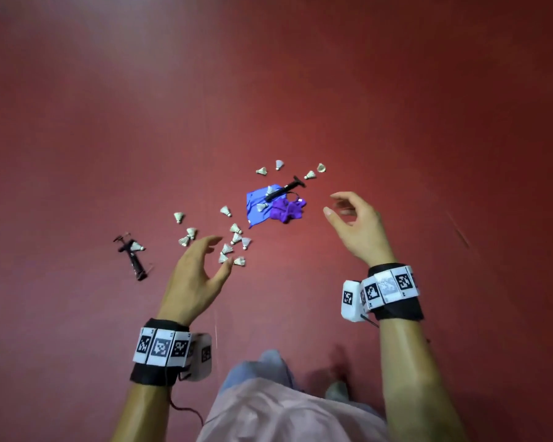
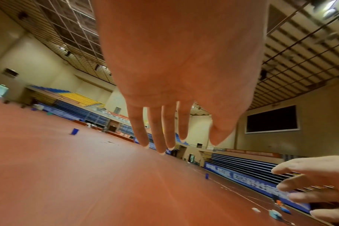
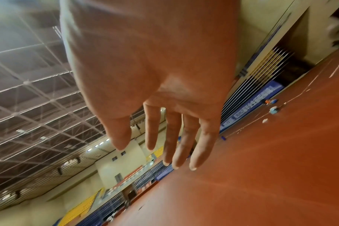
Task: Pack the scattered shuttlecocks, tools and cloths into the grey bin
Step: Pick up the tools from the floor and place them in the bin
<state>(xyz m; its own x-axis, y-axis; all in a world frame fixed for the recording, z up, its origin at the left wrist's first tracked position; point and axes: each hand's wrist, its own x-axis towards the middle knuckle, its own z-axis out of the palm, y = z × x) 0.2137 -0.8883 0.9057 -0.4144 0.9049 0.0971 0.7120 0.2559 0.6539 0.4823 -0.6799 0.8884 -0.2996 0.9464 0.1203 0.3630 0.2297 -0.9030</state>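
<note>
Several white shuttlecocks (image 1: 236,239) lie scattered on the red floor in the head view. A blue cloth (image 1: 256,210) and a crumpled purple cloth (image 1: 288,210) lie together, with a black pump (image 1: 284,189) across them. A second black tool (image 1: 133,255) lies to the left. My left hand (image 1: 205,260) hovers above the near shuttlecocks, fingers spread and empty. My right hand (image 1: 345,212) is raised to the right of the cloths, fingers loosely bent, holding nothing. Both wrist views show straight, empty fingers (image 2: 161,137) (image 3: 174,145). No grey bin is in view.
Red sports-hall floor (image 1: 396,122) stretches all around the pile. My light clothing and knees (image 1: 268,393) fill the bottom of the head view. Far stands, blue boards (image 2: 242,180) and small distant objects (image 2: 74,131) show in the wrist views.
</note>
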